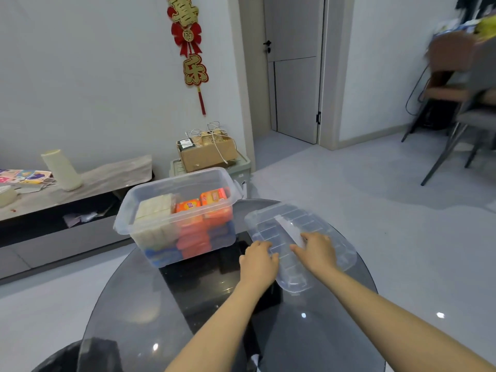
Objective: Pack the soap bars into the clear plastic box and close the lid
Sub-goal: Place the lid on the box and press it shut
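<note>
One clear plastic box (150,210), lid off, open top. One clear lid (322,221), lying flat on the table beside the box. One round smoked-glass table (150,299). Two hands: left hand (259,260), right hand (318,252), both on the lid.

Soap bars in the box, three colours: orange soap bars (200,204), two on top plus more stacked beneath, total unclear through the wall; white soap bars (155,208), a packed row, individual count not readable; blue soap bars (163,255) at the bottom, count not readable.

Background: one cardboard box (208,154), one white cylinder (62,170), one red hanging decoration (190,49), one door (295,68).
</note>
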